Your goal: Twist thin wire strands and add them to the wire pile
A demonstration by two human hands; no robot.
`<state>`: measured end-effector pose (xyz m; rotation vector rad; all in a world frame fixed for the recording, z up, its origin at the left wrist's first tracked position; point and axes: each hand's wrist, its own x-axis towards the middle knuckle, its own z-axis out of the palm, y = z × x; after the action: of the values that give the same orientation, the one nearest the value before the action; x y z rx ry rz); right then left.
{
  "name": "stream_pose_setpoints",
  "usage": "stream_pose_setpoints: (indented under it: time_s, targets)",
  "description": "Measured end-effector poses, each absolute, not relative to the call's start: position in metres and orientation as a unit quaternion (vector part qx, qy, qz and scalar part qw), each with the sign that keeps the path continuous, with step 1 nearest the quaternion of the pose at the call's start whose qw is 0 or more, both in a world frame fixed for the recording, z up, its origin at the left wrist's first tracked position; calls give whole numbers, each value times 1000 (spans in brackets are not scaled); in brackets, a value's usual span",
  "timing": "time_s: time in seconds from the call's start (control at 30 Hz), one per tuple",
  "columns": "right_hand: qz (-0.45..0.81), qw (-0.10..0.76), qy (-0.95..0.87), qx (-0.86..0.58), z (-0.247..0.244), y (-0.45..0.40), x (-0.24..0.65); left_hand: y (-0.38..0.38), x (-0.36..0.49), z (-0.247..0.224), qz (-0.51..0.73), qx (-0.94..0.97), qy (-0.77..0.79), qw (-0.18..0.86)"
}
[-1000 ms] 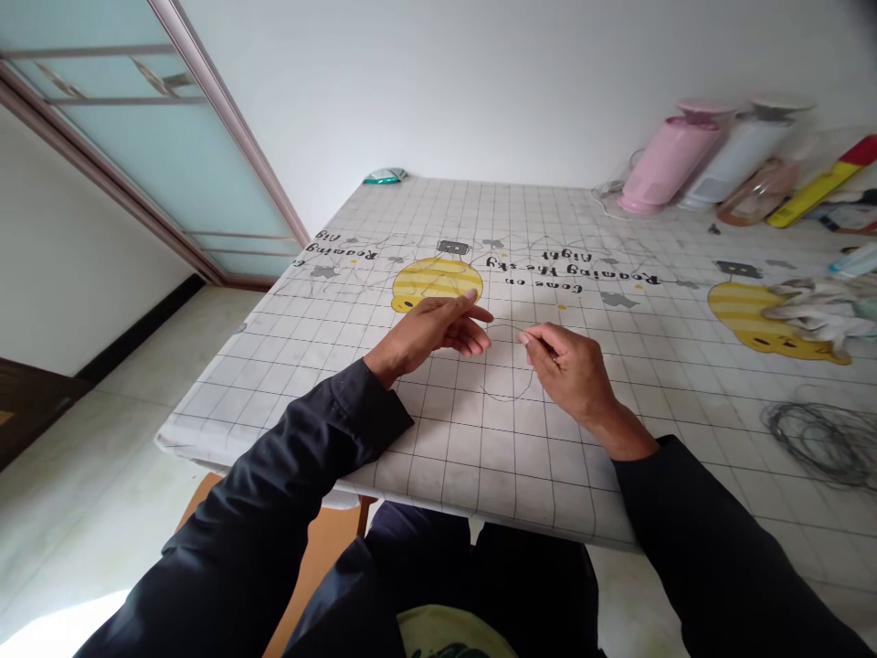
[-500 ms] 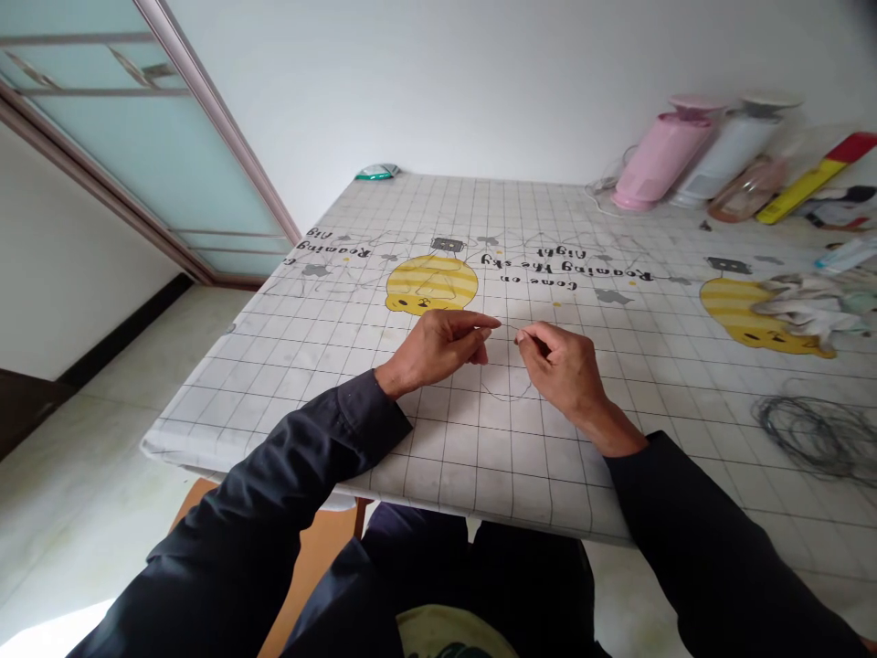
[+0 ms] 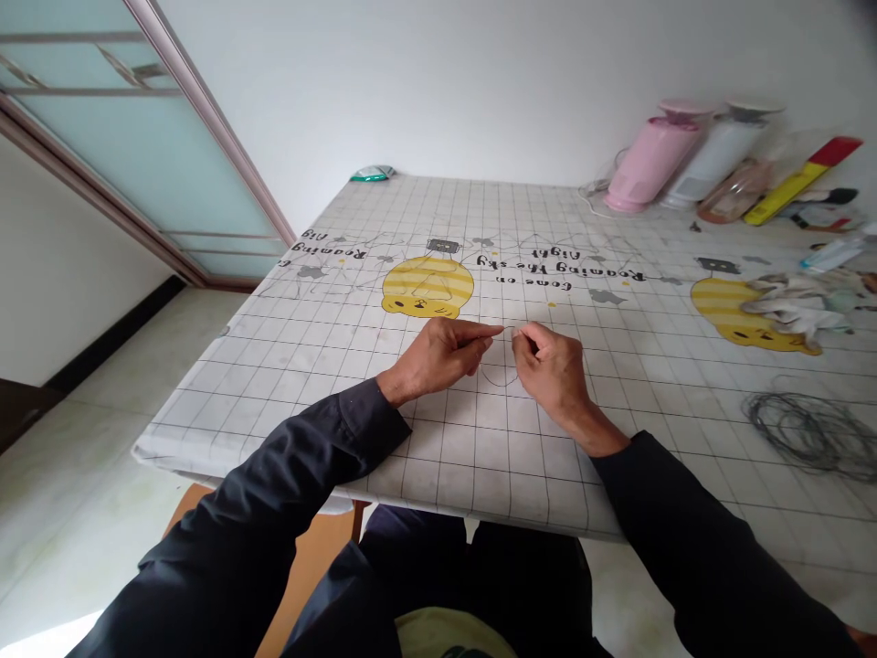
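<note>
A thin dark strand [image 3: 499, 385], thread or fine wire, hangs in a small loop between my hands, just over the checked tablecloth. My left hand [image 3: 442, 356] has its index finger stretched toward the right, with the thumb and other fingers closed on one part of the strand. Facing it, my right hand [image 3: 552, 370] pinches the strand between thumb and curled index finger. Only a narrow gap separates the fingertips. What lies inside the pinches is mostly hidden by the fingers.
A loose coil of dark strand [image 3: 808, 434] lies at the right, below a crumpled cloth [image 3: 795, 306]. Along the wall stand a pink cylinder [image 3: 654, 160], a white cylinder [image 3: 716, 155] and a yellow-and-red stick [image 3: 798, 183]. A green-and-white packet [image 3: 372, 173] sits at the far left corner.
My hands have come closer together, the right one shifting left. My left fingers have closed up more, and the hanging loop looks smaller. The view has moved slightly.
</note>
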<state>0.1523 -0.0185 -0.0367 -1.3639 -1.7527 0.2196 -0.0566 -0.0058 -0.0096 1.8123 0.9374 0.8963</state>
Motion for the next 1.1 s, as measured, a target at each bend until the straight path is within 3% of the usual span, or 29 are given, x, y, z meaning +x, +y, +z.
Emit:
stream_pose_setpoints:
  time_s: [0.6, 1.1]
  targets:
    - [246, 459, -631, -576, -35, -24, 141, -12, -53, -16, 328, 803, 379, 322]
    - [182, 459, -631, -598, -43, -17, 133, -14, -47, -25, 352, 785, 393, 324]
